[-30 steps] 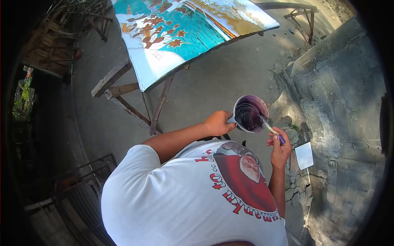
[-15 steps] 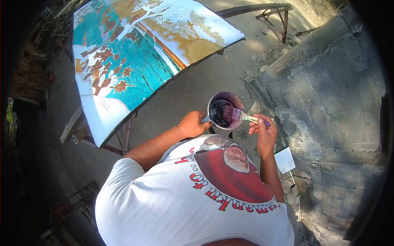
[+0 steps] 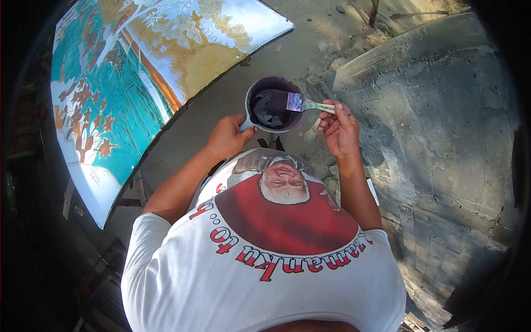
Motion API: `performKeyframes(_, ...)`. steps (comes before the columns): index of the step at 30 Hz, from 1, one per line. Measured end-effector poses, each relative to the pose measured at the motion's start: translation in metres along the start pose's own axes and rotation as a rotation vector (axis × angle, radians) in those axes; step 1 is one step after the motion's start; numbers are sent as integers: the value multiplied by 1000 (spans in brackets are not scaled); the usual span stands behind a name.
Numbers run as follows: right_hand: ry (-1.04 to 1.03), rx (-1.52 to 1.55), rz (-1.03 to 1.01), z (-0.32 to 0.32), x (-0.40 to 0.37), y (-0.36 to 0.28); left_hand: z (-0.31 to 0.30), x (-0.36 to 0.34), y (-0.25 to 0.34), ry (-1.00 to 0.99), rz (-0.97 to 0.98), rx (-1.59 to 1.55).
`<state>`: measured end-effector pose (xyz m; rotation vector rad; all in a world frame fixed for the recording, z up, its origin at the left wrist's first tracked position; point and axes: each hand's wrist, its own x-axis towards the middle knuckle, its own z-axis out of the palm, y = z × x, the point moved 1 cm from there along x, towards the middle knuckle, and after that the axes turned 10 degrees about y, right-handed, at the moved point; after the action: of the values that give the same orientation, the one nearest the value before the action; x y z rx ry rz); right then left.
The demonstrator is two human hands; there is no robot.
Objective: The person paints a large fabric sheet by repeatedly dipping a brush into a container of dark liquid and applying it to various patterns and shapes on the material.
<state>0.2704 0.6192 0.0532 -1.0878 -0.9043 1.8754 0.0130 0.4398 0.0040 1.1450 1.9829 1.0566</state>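
My left hand (image 3: 229, 136) grips the pale handle of a round paint pot (image 3: 275, 81) in front of my chest. Dark purple-black paint (image 3: 268, 108) lies inside it. A flat paintbrush (image 3: 310, 104) is held by its handle in my right hand (image 3: 339, 130), fingers closed around it. Its bristles dip over the paint, and its metal ferrule lies across the pot's right rim. To the left stands a large painted panel (image 3: 119, 105) with teal, ochre and white areas, brown leaf shapes and an orange stripe; neither hand touches it.
A rough grey concrete slab or wall (image 3: 437, 122) fills the right side. Sandy ground (image 3: 215, 94) runs between it and the panel. A white card-like piece (image 3: 373, 192) shows beside my right forearm. Dark clutter, hard to make out, lies at the lower left.
My view has shifted, so the panel, pot and hands sit further left and the pot higher. The brush has turned within the pot, and its ferrule now catches the light.
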Motion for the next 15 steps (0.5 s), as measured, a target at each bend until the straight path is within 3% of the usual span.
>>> performKeyframes(4,-218,-93,-44,4,74,-28,30,27,2,127,-59,-61)
performKeyframes(6,-364,-396,-103,7,103,-42,46,38,5,188,-117,-137)
performKeyframes(7,-380,-396,-87,7,111,-50,54,40,8,200,-135,-134)
performKeyframes(9,-529,-834,-154,22,129,-68,63,52,19,238,-202,-39)
performKeyframes(10,-553,-833,-158,28,137,-73,69,57,23,261,-209,-37)
performKeyframes(12,-834,-1070,-594,38,148,-80,82,59,31,351,-229,-61)
performKeyframes(15,-933,-1030,-660,45,165,-86,96,59,41,421,-257,-82)
